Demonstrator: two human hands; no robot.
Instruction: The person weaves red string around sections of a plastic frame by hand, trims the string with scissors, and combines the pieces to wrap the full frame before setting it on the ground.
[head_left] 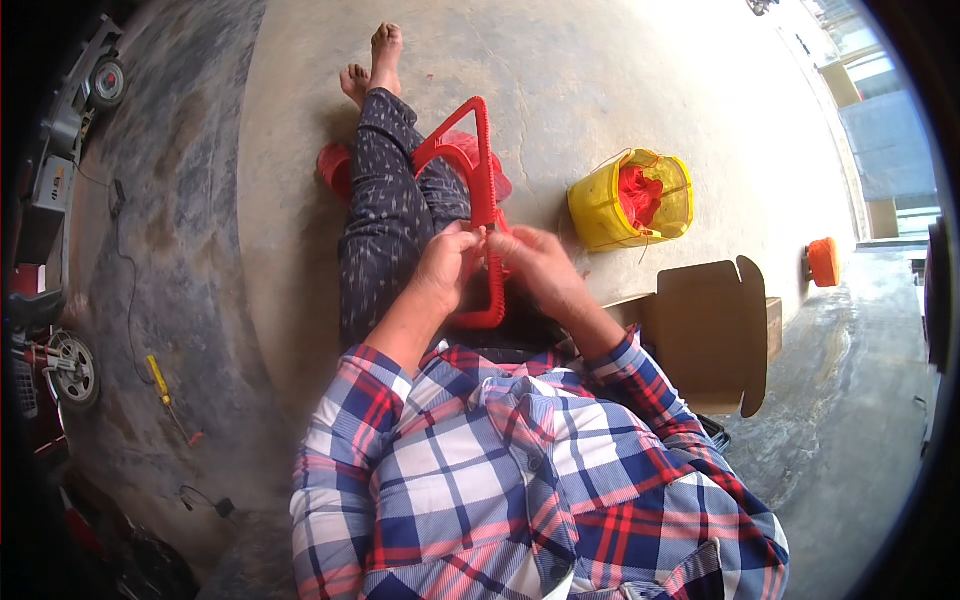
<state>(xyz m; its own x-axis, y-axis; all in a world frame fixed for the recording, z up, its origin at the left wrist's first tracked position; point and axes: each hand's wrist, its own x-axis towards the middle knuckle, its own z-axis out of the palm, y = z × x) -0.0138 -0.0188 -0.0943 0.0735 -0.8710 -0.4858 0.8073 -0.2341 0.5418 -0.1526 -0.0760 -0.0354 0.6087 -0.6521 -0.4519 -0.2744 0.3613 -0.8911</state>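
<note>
A bright red frame (483,190) with toothed edges and large openings stands over my lap, its upper end pointing toward my feet. My left hand (447,268) is closed at the frame's middle, fingertips pressed against its edge. From the other side my right hand (543,270) meets it, with thumb and fingers pinched close to the left fingertips. Whatever small thing lies in the right fingers is too small to make out. Red rounded pieces (335,170) show beside and behind my outstretched legs (375,220), partly hidden by them.
To the right stands a yellow bucket (595,210) with red pieces (638,195) inside. An open cardboard box (712,335) is by my right elbow, and an orange block-like object (824,262) lies farther right. A yellow-handled tool (157,380) and wheeled vehicles (75,368) are at left.
</note>
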